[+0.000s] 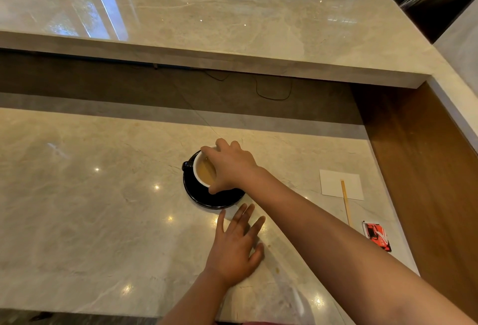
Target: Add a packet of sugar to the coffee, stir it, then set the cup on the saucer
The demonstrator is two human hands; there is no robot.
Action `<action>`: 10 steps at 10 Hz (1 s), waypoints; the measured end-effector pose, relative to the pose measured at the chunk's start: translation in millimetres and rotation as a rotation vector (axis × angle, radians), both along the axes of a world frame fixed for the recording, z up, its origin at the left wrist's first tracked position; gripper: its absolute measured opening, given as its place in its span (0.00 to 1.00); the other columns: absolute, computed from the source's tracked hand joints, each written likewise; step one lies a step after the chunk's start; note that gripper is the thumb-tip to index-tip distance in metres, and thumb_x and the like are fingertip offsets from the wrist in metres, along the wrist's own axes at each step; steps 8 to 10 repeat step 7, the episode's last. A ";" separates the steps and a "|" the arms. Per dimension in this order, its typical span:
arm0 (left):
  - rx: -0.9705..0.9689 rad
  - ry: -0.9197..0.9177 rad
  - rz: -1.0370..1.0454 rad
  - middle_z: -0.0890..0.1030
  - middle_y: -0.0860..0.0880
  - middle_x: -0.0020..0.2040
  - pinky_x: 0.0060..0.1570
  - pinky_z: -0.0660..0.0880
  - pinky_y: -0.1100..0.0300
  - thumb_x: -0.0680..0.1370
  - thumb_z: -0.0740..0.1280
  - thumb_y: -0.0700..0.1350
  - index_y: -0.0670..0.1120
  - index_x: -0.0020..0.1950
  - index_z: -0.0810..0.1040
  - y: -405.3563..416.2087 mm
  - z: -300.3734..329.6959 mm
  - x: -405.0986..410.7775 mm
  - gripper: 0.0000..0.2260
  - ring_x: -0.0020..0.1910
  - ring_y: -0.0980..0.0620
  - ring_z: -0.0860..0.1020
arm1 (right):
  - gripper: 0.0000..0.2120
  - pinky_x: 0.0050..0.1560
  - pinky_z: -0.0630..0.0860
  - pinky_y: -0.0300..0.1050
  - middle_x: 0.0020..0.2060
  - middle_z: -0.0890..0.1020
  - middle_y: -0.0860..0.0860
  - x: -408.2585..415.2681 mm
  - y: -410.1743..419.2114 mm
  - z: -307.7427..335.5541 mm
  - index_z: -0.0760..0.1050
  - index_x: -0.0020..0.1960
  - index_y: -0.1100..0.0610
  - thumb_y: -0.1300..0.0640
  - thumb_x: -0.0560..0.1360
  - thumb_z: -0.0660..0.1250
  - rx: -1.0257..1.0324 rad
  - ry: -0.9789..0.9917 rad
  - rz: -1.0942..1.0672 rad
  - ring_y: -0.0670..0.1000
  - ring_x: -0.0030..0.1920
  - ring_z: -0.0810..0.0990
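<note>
A black cup with a white inside holds light brown coffee and sits on the black saucer at the counter's middle. My right hand grips the cup from above, fingers over its right rim; the handle points left. My left hand lies flat on the marble, fingers spread, just below the saucer. A wooden stir stick lies partly on a white napkin to the right. A torn red sugar packet lies near the right edge.
The marble counter stretches left of the cup. A raised marble ledge runs across the back, with a dark recess and a thin cable under it. A brown wooden wall bounds the right side.
</note>
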State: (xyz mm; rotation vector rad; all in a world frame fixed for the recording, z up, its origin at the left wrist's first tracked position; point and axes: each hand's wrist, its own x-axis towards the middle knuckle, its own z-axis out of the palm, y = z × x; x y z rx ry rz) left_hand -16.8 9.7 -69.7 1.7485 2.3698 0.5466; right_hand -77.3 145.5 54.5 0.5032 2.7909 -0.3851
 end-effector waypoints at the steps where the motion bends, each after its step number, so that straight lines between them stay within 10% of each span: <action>1: -0.010 0.008 -0.002 0.69 0.45 0.69 0.64 0.48 0.40 0.77 0.55 0.57 0.50 0.68 0.70 0.0 -0.7 -0.2 0.22 0.71 0.48 0.57 | 0.43 0.48 0.74 0.54 0.66 0.64 0.56 0.2 0.2 -0.6 0.57 0.70 0.49 0.45 0.61 0.75 -0.004 0.000 -0.001 0.61 0.62 0.64; 5: -0.005 0.005 -0.007 0.63 0.45 0.72 0.66 0.46 0.39 0.76 0.57 0.55 0.52 0.70 0.66 1.0 0.6 0.1 0.22 0.72 0.50 0.53 | 0.40 0.64 0.64 0.60 0.73 0.56 0.56 36.2 13.7 6.5 0.54 0.71 0.46 0.40 0.65 0.70 -0.184 0.073 -0.191 0.60 0.71 0.55; 10: -0.001 0.000 -0.017 0.65 0.45 0.71 0.66 0.48 0.40 0.75 0.57 0.55 0.51 0.70 0.66 -2.4 -3.0 0.5 0.24 0.71 0.50 0.55 | 0.25 0.57 0.72 0.56 0.67 0.68 0.58 95.2 20.8 -10.9 0.63 0.68 0.54 0.46 0.74 0.62 -0.080 0.219 -0.410 0.59 0.65 0.67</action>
